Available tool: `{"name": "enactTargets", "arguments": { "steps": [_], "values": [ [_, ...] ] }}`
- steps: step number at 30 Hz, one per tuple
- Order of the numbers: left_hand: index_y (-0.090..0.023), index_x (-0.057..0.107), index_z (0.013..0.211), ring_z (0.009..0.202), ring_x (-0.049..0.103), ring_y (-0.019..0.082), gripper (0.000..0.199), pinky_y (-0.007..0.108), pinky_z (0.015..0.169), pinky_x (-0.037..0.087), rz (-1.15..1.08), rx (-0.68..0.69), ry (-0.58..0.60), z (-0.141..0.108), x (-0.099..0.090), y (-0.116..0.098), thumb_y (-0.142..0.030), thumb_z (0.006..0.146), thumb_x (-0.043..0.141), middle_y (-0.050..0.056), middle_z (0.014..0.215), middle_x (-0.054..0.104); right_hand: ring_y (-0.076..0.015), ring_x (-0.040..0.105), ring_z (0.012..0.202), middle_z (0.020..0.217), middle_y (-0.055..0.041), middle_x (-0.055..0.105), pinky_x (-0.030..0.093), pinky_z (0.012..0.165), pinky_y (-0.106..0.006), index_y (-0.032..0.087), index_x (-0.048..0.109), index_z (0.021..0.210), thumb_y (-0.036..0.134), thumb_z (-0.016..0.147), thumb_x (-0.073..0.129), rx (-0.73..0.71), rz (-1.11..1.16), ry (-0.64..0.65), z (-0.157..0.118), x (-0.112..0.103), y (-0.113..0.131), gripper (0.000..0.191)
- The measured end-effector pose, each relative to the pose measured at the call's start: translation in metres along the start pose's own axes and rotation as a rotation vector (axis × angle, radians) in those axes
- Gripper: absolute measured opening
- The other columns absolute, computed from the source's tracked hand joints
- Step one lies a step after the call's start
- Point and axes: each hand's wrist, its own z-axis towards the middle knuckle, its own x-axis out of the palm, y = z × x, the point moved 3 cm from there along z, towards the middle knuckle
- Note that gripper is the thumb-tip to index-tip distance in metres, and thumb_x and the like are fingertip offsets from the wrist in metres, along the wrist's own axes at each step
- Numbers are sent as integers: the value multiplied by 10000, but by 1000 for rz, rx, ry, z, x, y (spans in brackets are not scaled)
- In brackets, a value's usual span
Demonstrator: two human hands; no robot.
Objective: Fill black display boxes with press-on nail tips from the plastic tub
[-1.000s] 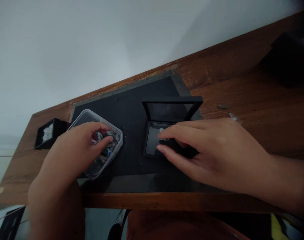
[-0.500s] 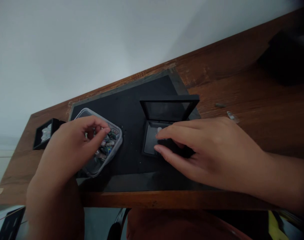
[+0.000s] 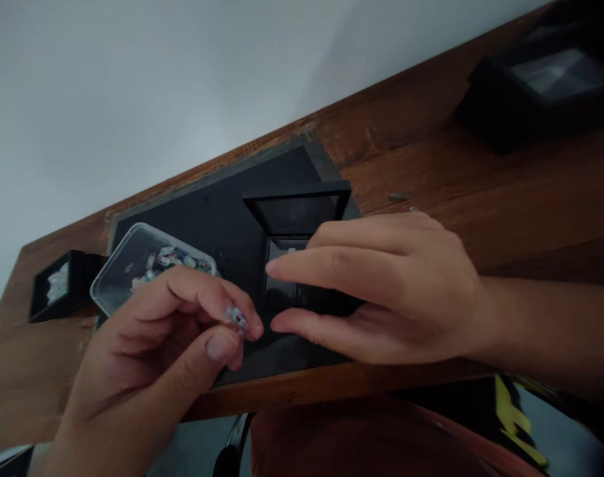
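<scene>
My left hand (image 3: 165, 351) pinches a small shiny bluish-clear stone-like piece (image 3: 237, 319) between thumb and fingertips, in front of the clear plastic tub (image 3: 115, 248). Several small mixed stones (image 3: 167, 255) lie in that tub. Opposite it, my right hand (image 3: 396, 291) is open, its thumb and forefinger apart and pointing toward the piece without touching it. Behind the right hand stands a black box (image 3: 302, 192) with its see-through lid raised. A small pale piece (image 3: 292, 252) shows inside the box, whose right part the hand hides.
A dark mat (image 3: 197, 205) lies on the wooden table (image 3: 376, 156) under the tub and box. At the left, a small black box (image 3: 40, 295) holds whitish clear pieces. A dark object (image 3: 500, 99) stands far right, and a small greyish stone (image 3: 398, 197) lies behind my right hand.
My left hand has come out of the tub toward the right hand with a small shiny piece. My right hand has drawn up from the box, thumb and forefinger wider apart. The view has shifted.
</scene>
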Motion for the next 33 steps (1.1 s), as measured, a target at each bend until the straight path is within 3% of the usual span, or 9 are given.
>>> {"name": "enactTargets", "arguments": {
  "steps": [6, 9, 13, 17, 33],
  "values": [
    [-292, 738, 971, 664, 632, 108, 34, 162, 548, 563, 13, 41, 50, 9, 8, 11, -314, 992, 752, -7, 858, 716, -97, 693, 744, 949, 42, 775, 458, 604, -269, 198, 732, 1199, 450, 1049, 700, -71, -13, -37, -1, -3, 3, 295],
    [-292, 721, 982, 656, 622, 94, 48, 145, 579, 566, -2, 15, 73, 10, 13, 16, -324, 997, 753, -22, 807, 698, -99, 679, 727, 897, 53, 764, 457, 615, -266, 238, 752, 1222, 361, 1098, 626, -72, -13, 8, -2, -1, 6, 215],
    [-319, 700, 1017, 681, 634, 83, 84, 138, 624, 592, -25, 35, 61, 11, 17, 21, -298, 980, 773, -38, 894, 717, -109, 670, 741, 883, 52, 763, 469, 688, -263, 299, 782, 1190, 301, 1129, 548, 24, -16, 97, -3, 0, 8, 242],
    [-329, 700, 1059, 725, 664, 82, 158, 128, 704, 614, -54, 40, 62, 12, 19, 22, -234, 965, 783, -45, 872, 719, -123, 663, 744, 934, 21, 763, 440, 657, -272, 263, 766, 1247, 328, 1145, 489, -23, 1, 123, -3, 1, 8, 302],
    [-369, 718, 1137, 828, 751, 64, 228, 89, 799, 629, -40, 28, 50, 10, 17, 25, -235, 970, 794, -68, 968, 775, -125, 664, 747, 914, 22, 754, 435, 646, -276, 251, 729, 1254, 321, 1093, 584, 65, 114, 208, -3, 3, 1, 228]
  ]
}}
